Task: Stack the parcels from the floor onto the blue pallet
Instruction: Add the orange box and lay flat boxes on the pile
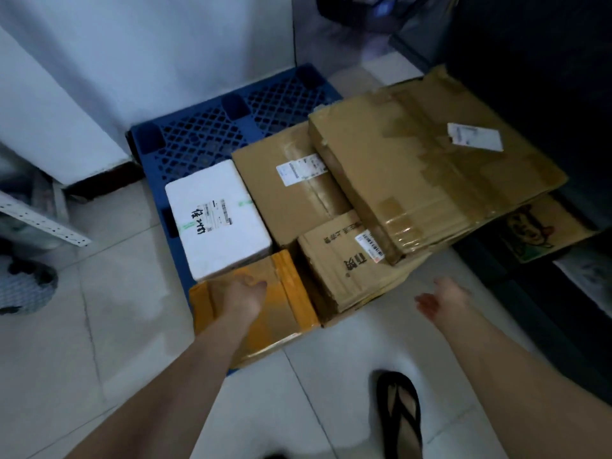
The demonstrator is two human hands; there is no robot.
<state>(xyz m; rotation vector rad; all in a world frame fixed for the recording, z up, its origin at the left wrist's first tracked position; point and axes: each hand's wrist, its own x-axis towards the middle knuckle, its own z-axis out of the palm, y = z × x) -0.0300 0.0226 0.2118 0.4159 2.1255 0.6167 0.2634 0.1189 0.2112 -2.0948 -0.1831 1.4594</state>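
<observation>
The blue pallet [212, 127] lies against the white wall, with its far left part bare. On it sit a white foam box [217, 220], a brown carton with a label [284, 183], a small printed carton [344, 263], and a large flat taped carton [427, 160] leaning over the others. At the near edge lies a yellow-taped carton [281, 309]. My left hand [246, 293] rests on top of this carton, fingers curled at its far edge. My right hand [440, 301] hovers open, palm up, just right of the small printed carton, touching nothing.
Pale floor tiles [132, 326] stretch left and in front. A flat cardboard sheet with a cartoon print [543, 230] lies right of the pallet, beside dark shelving [546, 77]. My sandalled foot [400, 412] stands near the front. A perforated metal rail [43, 223] juts in at the left.
</observation>
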